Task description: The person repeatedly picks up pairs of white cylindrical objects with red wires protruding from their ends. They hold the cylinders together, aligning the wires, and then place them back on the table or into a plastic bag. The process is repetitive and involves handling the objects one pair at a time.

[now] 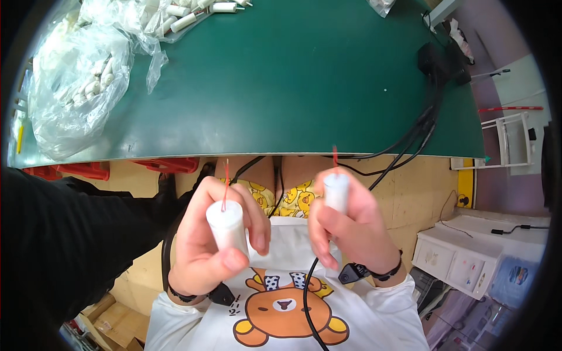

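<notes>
My left hand [202,234] is closed around a white cylinder [227,227] with thin red wires rising from its top end. A second white cylinder [336,192], also with a red wire at its upper end, sits in the closed fingers of my right hand [357,219]. Both hands are held in front of my body, short of the table's near edge and apart from each other. The lower end of each cylinder is partly hidden by fingers and thumb.
The green table [275,88] spans the far side. On its left lie a clear plastic bag [70,126] of white cylinders and several loose ones [184,22]. Black cables [418,126] hang over the right part. A dark-clothed person [88,234] is close on my left.
</notes>
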Available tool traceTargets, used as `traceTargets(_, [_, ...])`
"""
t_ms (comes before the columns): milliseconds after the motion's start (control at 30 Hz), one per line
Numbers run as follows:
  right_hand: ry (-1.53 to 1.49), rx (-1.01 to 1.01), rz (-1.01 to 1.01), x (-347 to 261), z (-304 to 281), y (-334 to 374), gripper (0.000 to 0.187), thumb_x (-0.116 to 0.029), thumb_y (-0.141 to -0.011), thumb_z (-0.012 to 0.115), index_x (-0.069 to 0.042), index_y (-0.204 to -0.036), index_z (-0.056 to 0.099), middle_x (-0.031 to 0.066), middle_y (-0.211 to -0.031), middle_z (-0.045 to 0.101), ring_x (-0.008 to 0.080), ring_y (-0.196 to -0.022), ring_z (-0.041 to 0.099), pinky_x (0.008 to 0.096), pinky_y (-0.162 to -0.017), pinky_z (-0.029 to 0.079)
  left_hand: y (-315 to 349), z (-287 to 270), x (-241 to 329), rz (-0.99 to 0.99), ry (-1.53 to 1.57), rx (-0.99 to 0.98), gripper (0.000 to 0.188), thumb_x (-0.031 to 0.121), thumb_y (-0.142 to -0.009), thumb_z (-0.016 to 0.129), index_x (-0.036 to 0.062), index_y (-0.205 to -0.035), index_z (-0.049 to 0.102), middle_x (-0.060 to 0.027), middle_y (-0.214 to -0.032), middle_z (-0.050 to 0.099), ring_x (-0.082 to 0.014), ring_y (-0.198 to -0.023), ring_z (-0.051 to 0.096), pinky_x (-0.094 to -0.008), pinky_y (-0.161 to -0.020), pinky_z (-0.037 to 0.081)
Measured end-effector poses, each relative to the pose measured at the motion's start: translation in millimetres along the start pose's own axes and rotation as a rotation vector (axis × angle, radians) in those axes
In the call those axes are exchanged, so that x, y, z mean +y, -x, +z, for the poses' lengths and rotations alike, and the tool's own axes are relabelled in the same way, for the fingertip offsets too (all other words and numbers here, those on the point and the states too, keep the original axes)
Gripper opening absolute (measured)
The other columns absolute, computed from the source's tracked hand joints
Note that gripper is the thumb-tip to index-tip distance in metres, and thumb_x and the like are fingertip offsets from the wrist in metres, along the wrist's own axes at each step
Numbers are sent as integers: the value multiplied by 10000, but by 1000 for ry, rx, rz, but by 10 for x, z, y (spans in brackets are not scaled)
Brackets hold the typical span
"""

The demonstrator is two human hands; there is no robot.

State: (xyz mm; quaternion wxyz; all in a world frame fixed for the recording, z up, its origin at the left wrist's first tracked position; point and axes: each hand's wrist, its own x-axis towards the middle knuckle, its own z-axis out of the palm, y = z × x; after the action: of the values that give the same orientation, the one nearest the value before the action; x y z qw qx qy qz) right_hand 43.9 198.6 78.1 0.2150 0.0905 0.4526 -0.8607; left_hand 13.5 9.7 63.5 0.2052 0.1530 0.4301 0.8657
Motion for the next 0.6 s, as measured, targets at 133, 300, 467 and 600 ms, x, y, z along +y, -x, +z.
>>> traceTargets(133, [170, 198, 110, 237, -49, -221, 134, -154, -878, 481, -35, -826, 449, -4, -536, 473, 46, -418, 424, 201, -356, 311, 19, -153, -82, -41, -22, 41, 348, 238, -783, 591, 42, -922, 339, -101, -753, 466, -172, -681, 484, -293, -644, 407])
traceTargets(300, [820, 613, -222, 569, -108, -401, 222, -184, -820, 553, -14, -711, 459, 69, -494, 483, 174, -383, 462, 289, -395, 355, -4, -259, -165, -51, -54, 54, 294, 169, -803, 553, 40, -950, 334, -106, -771, 488, -158, -696, 489, -290, -658, 404])
traceTargets(467, [1015, 738, -203, 507, -42, -455, 240, -184, -802, 557, -4, -691, 445, 141, -516, 506, 288, -442, 523, 361, -431, 396, -101, -283, -225, -205, -207, 93, 208, 17, -847, 449, 39, -994, 304, -81, -762, 504, -107, -698, 492, -238, -638, 396])
traceTargets(600, [1086, 774, -166, 501, -27, -474, 235, -190, -809, 545, -8, -712, 432, 160, -524, 516, 325, -474, 544, 396, -438, 411, -131, -292, -282, -301, -234, 130, 214, 48, -859, 468, 27, -1029, 340, -43, -801, 487, -71, -682, 471, -201, -603, 383])
